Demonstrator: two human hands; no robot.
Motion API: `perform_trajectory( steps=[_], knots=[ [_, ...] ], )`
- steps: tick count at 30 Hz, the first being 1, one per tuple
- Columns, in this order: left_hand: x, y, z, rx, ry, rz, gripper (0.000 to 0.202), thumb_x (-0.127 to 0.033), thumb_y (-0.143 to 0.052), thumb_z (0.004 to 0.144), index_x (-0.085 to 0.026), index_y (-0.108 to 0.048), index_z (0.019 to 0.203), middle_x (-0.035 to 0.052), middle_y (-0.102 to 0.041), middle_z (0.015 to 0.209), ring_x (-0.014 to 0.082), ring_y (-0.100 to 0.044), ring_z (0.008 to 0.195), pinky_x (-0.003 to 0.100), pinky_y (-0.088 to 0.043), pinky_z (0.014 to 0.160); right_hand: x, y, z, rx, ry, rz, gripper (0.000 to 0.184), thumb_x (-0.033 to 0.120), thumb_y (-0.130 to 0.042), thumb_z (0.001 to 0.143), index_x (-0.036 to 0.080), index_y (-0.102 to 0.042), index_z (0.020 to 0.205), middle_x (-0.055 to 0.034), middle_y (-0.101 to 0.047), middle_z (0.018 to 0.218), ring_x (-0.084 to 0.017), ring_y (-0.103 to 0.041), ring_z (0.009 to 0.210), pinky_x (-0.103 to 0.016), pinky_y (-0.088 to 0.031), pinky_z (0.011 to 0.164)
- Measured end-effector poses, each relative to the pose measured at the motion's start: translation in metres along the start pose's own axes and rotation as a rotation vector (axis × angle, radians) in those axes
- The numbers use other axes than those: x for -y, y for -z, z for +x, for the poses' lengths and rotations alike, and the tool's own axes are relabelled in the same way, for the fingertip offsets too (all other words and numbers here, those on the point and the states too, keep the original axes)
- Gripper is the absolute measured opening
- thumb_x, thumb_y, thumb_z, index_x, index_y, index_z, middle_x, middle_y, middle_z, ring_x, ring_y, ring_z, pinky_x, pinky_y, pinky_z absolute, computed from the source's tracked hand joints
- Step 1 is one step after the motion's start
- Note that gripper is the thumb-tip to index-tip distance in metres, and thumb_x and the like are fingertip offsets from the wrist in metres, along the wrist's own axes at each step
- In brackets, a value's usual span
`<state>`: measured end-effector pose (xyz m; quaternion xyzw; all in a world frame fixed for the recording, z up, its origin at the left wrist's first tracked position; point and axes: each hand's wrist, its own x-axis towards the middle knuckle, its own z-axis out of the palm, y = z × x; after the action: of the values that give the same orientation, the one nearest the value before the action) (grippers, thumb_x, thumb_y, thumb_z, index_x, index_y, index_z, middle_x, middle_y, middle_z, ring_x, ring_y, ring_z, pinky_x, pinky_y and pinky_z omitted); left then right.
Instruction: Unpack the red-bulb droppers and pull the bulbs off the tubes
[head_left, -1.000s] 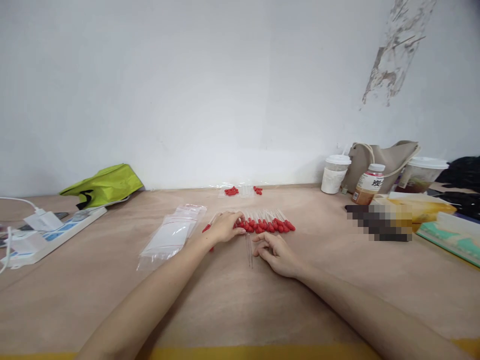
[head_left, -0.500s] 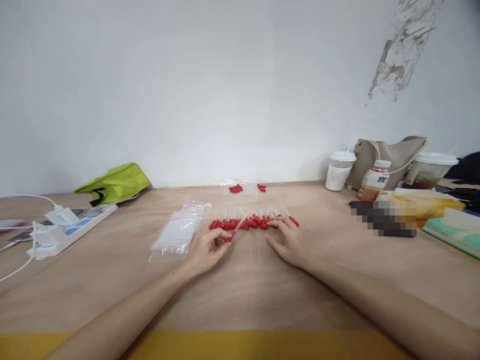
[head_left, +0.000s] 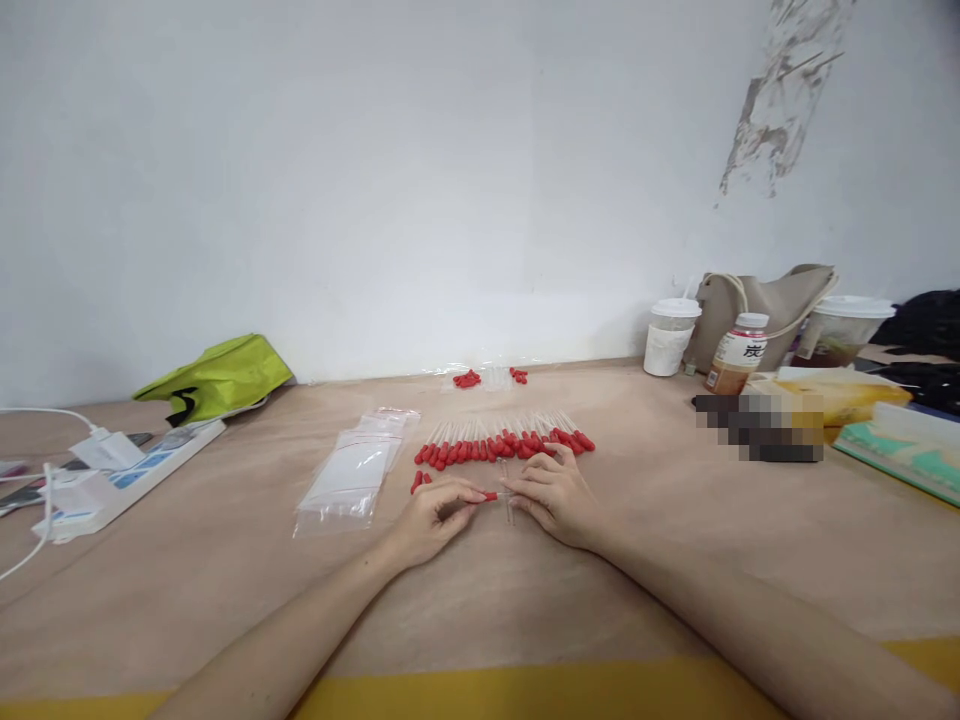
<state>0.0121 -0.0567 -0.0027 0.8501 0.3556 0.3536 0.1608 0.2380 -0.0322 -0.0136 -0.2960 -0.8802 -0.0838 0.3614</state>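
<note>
Between my hands is a dropper with a red rubber bulb, lying level. My left hand pinches the bulb, thumb and fingers closed. The fingers of my right hand are closed at the dropper's other end, where its clear tube is mostly hidden. Just behind lies a row of similar droppers, red bulbs towards me and clear tubes pointing to the wall. Two loose-looking red bulbs show beyond my left hand. Thin clear tubes lie on the table under my right fingertips.
Clear zip bags lie left of my hands. Clear plastic with small red pieces is by the wall. A power strip and a lime-green bag are left; a cup, a bottle and a tissue pack stand right.
My left hand has come right and nearer to me, and its dropper has turned from slanting to level. My right hand has left the row and closed on the dropper's other end.
</note>
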Motion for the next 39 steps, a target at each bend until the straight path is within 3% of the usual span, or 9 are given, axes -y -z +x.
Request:
perform_trajectory(
  steps=[6, 10, 15, 21, 29, 39],
  knots=[
    [-0.005, -0.003, 0.0, -0.068, -0.125, 0.339, 0.038, -0.03, -0.054, 0.079, -0.021, -0.051, 0.116, 0.0089, -0.057, 0.112, 0.0218, -0.047, 0.103, 0.042, -0.038, 0.09, 0.008, 0.001, 0.001, -0.041, 0.049, -0.038, 0.021, 0.025, -0.044, 0.086, 0.025, -0.063, 0.095, -0.0006, -0.062, 0.071, -0.014, -0.05, 0.078, -0.042, -0.022, 0.092],
    [-0.007, -0.007, 0.005, -0.065, -0.168, 0.503, 0.027, -0.03, -0.048, 0.083, -0.025, -0.057, 0.108, 0.0057, -0.056, 0.115, 0.0226, -0.043, 0.108, 0.042, -0.035, 0.089, 0.01, 0.0, 0.001, -0.069, 0.09, -0.038, 0.021, 0.023, -0.043, 0.085, 0.025, -0.063, 0.094, -0.0007, -0.062, 0.072, -0.014, -0.05, 0.078, -0.042, -0.023, 0.092],
    [-0.007, -0.01, 0.01, -0.072, -0.171, 0.511, 0.018, -0.026, -0.046, 0.085, -0.022, -0.063, 0.088, 0.004, -0.06, 0.107, 0.0204, -0.046, 0.107, 0.04, -0.032, 0.09, 0.007, -0.001, -0.001, -0.06, 0.093, -0.058, 0.021, 0.018, -0.044, 0.083, 0.025, -0.063, 0.09, -0.0004, -0.062, 0.07, -0.014, -0.049, 0.077, -0.041, -0.024, 0.09],
    [-0.007, -0.01, 0.008, -0.079, -0.22, 0.529, 0.015, -0.023, -0.048, 0.083, -0.021, -0.062, 0.078, 0.0033, -0.062, 0.099, 0.0213, -0.047, 0.107, 0.04, -0.03, 0.091, 0.008, 0.004, -0.003, -0.05, 0.11, -0.091, 0.019, 0.02, -0.043, 0.084, 0.023, -0.062, 0.081, 0.0015, -0.058, 0.061, -0.013, -0.047, 0.074, -0.039, -0.024, 0.087],
    [-0.008, -0.01, 0.007, -0.074, -0.3, 0.493, 0.013, -0.017, -0.047, 0.082, -0.02, -0.06, 0.079, 0.0022, -0.062, 0.09, 0.019, -0.048, 0.104, 0.039, -0.031, 0.091, 0.007, 0.003, -0.006, -0.095, 0.131, -0.086, 0.016, 0.019, -0.046, 0.082, 0.021, -0.061, 0.077, 0.0023, -0.057, 0.058, -0.012, -0.046, 0.072, -0.038, -0.024, 0.085],
    [-0.008, -0.008, -0.002, -0.109, -0.258, 0.446, 0.016, -0.014, -0.043, 0.083, -0.018, -0.058, 0.082, 0.0049, -0.06, 0.085, 0.0164, -0.05, 0.082, 0.032, -0.04, 0.073, 0.002, 0.008, -0.01, -0.164, 0.13, -0.041, 0.013, 0.018, -0.05, 0.081, 0.022, -0.062, 0.079, 0.0026, -0.059, 0.057, -0.013, -0.048, 0.072, -0.037, -0.025, 0.084]
  ],
)
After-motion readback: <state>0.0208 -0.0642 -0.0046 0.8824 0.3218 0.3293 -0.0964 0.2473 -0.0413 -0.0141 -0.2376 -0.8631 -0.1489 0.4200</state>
